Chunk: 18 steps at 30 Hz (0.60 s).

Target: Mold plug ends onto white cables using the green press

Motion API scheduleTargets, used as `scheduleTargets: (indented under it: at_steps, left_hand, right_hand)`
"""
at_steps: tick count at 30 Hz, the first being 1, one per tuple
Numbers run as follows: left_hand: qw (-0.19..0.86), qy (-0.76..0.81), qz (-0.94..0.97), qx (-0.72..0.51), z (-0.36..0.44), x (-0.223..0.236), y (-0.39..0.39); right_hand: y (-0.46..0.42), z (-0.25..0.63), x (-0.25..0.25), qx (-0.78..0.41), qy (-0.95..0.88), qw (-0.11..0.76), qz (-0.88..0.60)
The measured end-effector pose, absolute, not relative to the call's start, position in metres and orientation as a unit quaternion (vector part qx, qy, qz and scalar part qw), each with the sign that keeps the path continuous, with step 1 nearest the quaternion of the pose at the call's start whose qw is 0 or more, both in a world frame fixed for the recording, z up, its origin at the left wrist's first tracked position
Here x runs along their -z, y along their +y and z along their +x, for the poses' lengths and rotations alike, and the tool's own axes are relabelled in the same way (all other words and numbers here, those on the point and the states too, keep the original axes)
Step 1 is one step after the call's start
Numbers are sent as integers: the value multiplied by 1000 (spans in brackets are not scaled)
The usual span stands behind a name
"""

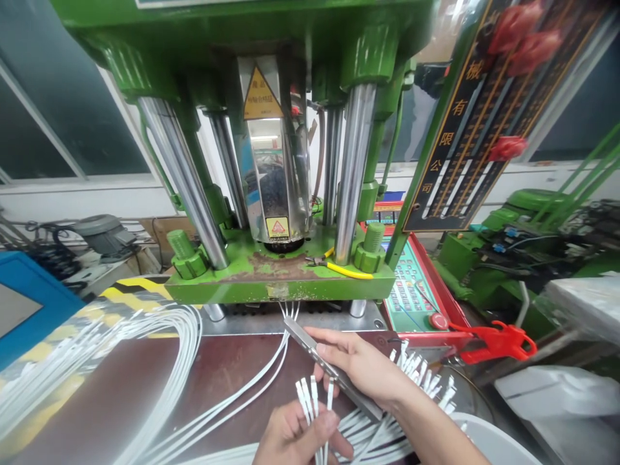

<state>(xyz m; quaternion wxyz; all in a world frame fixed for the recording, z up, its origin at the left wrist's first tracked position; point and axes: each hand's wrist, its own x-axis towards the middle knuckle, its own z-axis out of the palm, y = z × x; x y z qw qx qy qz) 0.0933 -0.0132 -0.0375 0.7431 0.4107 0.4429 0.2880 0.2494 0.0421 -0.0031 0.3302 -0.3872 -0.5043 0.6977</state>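
Observation:
My left hand (295, 436) is closed around several white cables, and their connector ends (307, 397) stick up out of the fingers. One connector (330, 391) stands apart from the others, close beside a long grey metal bar (356, 394). Thumb and fingers of my right hand (363, 365) grip this bar, which slants from upper left to lower right. Small notches or fittings show along its edge; I cannot tell whether the single connector touches it. Behind the bar's upper end, more white cables (268, 368) run under the green press (281, 290).
Coiled white cables (179, 329) lie left on the brown table (217, 355). White connector ends (426, 374) bunch at the right, near a white tub (489, 439). Yellow-handled cutters (349, 270) rest on the press plate. A red-framed control panel (411, 284) and a red handle (498, 342) stand right.

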Motion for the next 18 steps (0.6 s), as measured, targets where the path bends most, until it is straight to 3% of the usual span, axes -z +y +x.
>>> scheduleTargets:
  at_steps: [18]
  left_hand:
    - [720,474,435,-259,93,42,-7]
  right_hand:
    - [42,250,1,-724,-496,309,-366]
